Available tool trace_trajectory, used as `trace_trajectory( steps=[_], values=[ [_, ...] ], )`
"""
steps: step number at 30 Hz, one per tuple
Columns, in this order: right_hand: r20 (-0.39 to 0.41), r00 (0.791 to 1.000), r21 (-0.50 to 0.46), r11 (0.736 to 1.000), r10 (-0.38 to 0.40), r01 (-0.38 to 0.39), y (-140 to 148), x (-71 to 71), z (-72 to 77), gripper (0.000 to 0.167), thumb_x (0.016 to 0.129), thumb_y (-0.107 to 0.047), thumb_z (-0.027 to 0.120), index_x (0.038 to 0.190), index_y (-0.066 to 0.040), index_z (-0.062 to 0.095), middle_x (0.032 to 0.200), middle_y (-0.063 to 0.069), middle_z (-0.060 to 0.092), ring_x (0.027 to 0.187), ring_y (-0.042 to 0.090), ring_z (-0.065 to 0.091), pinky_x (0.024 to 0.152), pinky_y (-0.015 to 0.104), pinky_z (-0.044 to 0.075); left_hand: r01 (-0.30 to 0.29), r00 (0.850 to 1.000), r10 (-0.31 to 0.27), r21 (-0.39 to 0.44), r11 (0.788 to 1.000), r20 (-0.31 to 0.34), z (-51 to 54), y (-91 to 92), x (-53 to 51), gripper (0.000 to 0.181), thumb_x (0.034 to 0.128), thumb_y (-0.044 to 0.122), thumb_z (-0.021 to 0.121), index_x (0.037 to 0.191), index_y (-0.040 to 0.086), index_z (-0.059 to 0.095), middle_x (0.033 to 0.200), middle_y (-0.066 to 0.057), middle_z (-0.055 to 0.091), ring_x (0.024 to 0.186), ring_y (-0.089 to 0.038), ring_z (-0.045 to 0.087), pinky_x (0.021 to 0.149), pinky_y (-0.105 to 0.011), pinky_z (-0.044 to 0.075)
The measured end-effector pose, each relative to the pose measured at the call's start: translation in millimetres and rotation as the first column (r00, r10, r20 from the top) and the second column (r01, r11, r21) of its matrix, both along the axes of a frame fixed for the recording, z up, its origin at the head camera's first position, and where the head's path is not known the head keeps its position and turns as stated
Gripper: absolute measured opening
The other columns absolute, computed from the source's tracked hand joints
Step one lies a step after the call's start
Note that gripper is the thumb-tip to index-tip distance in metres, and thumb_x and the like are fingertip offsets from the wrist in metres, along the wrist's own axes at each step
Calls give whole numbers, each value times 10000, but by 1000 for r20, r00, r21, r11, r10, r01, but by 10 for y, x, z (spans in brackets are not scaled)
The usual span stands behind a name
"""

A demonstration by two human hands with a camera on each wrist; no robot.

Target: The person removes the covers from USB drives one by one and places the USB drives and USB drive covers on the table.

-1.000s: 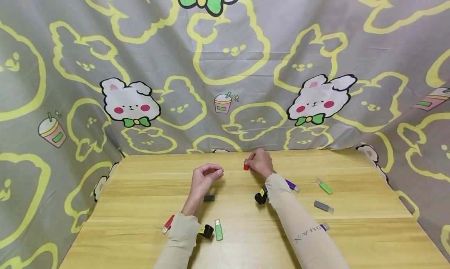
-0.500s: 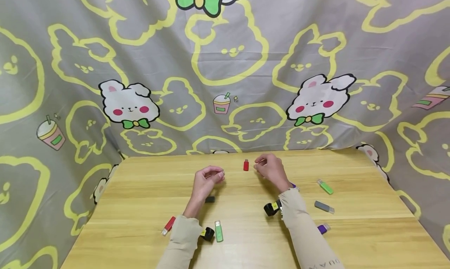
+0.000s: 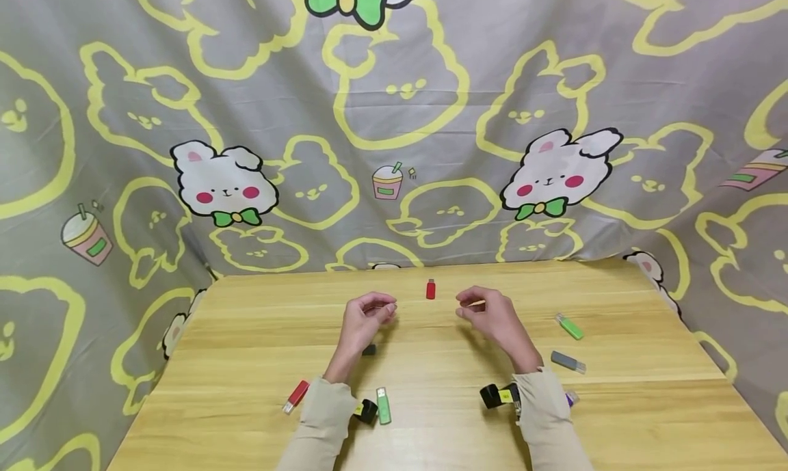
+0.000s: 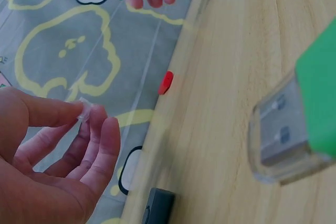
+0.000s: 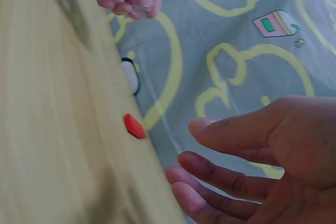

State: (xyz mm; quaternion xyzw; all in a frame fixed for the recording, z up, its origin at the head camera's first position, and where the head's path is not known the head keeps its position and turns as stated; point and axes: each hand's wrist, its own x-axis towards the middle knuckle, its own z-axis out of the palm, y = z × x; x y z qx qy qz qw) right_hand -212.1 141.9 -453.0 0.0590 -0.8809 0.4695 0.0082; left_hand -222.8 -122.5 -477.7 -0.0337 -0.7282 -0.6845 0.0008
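My left hand [image 3: 364, 320] hovers over the middle of the table. Its thumb and index finger pinch a small clear plastic cap [image 4: 84, 110], best seen in the left wrist view. To the right, my right hand [image 3: 492, 320] hangs in the air with fingers loosely bent and nothing between them. Between and beyond both hands, a red USB stick [image 3: 431, 290] lies near the table's back edge, its metal plug bare. A dark USB stick [image 3: 369, 350] lies below the left hand, partly hidden by the wrist.
Green [image 3: 384, 406] and red [image 3: 296, 396] USB sticks lie by the left forearm. On the right lie a bright green stick [image 3: 569, 326], a grey one [image 3: 568, 361] and a purple one [image 3: 571, 398] partly behind the sleeve. A patterned curtain [image 3: 431, 218] hangs behind the table [image 3: 431, 430].
My right hand has let go of the red USB stick and drawn back toward the right and nearer. The stick stays at the back. My left hand keeps pinching the cap, almost still.
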Motion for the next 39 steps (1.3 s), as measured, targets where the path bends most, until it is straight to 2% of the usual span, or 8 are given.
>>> trace_trajectory(
  steps=[5, 8, 12, 17, 26, 32, 35, 39],
  values=[
    [-24, 1000, 36, 999, 6, -5, 184, 64, 62, 200, 948, -40, 724, 1140, 11, 722, 1079, 160, 730, 983, 362, 711, 818, 444, 602, -16, 1000, 16, 10, 1000, 14, -12, 29, -15, 107, 925, -84, 697, 1026, -117, 707, 978, -266, 713, 865, -352, 727, 797, -442, 624],
    [-32, 999, 39, 999, -17, 18, 342, 93, 81, 197, 955, -43, 712, 1144, 11, 722, 1083, 171, 729, 985, 374, 716, 782, 422, 608, -7, 1000, 7, -4, 1000, 13, 0, 76, -74, 137, 930, -92, 684, 1055, -147, 693, 972, -256, 719, 871, -354, 732, 778, -384, 631],
    [-39, 997, 54, 996, -65, 67, 544, 120, 79, 204, 956, -45, 706, 1146, 30, 715, 1070, 186, 729, 992, 400, 719, 777, 441, 610, 15, 1000, -15, -92, 996, -5, 48, 169, -194, 164, 949, -48, 689, 1079, -147, 703, 962, -245, 735, 882, -416, 722, 719, -383, 629],
    [-11, 996, 105, 991, -88, 88, 717, 145, 31, 226, 954, -51, 703, 1147, 65, 700, 1066, 213, 719, 1008, 449, 701, 858, 535, 583, -23, 1000, 25, -190, 982, 11, 70, 294, -351, 89, 918, -12, 741, 995, -55, 755, 904, -157, 760, 872, -428, 720, 653, -403, 612],
    [81, 993, 190, 980, -82, 65, 810, 145, -78, 229, 948, -84, 707, 1124, 63, 703, 1016, 177, 717, 1021, 427, 670, 847, 541, 555, -59, 997, 73, -285, 957, 38, -33, 401, -551, 26, 889, -21, 756, 901, 1, 758, 844, -110, 741, 797, -351, 718, 611, -316, 598],
    [102, 992, 212, 976, -79, 56, 788, 133, -106, 211, 916, -65, 737, 1082, 62, 710, 932, 117, 708, 897, 305, 657, 775, 443, 534, -76, 997, 83, -392, 917, 2, -71, 433, -610, 30, 855, -14, 796, 865, 0, 771, 767, -77, 722, 679, -214, 672, 572, -228, 534],
    [116, 990, 213, 975, -82, 55, 781, 130, -111, 202, 901, -40, 741, 1069, 66, 707, 913, 108, 703, 844, 259, 638, 706, 371, 518, -86, 996, 74, -472, 877, -44, -76, 462, -640, 45, 839, 5, 817, 834, 23, 776, 743, -52, 719, 664, -138, 632, 630, -245, 522],
    [134, 988, 203, 978, -81, 53, 776, 141, -108, 200, 891, -12, 741, 1063, 80, 699, 898, 117, 695, 789, 236, 617, 624, 320, 509, -102, 994, 67, -541, 835, -84, -104, 499, -674, 55, 833, 13, 816, 803, 32, 774, 718, -25, 706, 679, -144, 615, 713, -317, 525]
  ],
)
